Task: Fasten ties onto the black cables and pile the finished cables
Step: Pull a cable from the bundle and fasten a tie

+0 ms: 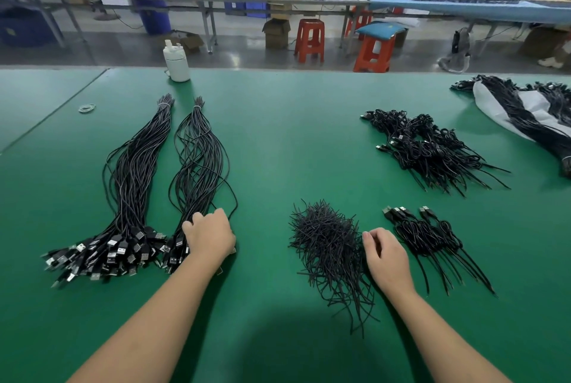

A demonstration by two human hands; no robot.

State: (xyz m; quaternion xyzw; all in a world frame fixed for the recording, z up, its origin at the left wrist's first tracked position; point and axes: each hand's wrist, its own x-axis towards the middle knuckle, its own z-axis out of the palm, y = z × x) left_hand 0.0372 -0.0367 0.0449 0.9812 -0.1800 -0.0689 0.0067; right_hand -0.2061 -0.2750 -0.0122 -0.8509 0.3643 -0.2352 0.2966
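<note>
Green worktop point(278, 135): felt-like surface carrying everything below.
Bag point(506, 110): pale plastic, far right, lying open with long black cables point(519, 118) spilling across and out of it.
Untied bundles point(136, 172): 2 long sheaves of black cables on the left, each bound at its far tip, plugs fanned toward the person.
Finished pile point(432, 147): coiled, tied cables heaped mid-right, well apart from the bundles.
Ties point(327, 246): loose black heap between the 2 hands.
Smaller pile point(432, 237): a few coiled cables just right of the ties.
Left hand point(210, 235): palm down on the plug end of the nearer bundle, fingers curled over the cables; cannot tell whether its grip closes on one.
Right hand point(386, 256): at the ties' right edge, fingers loosely curled, grip narrow, touching the heap.
Bottle point(176, 61): white, upright at the far edge.
Rubber bands point(87, 108): small pale loops, far left.
</note>
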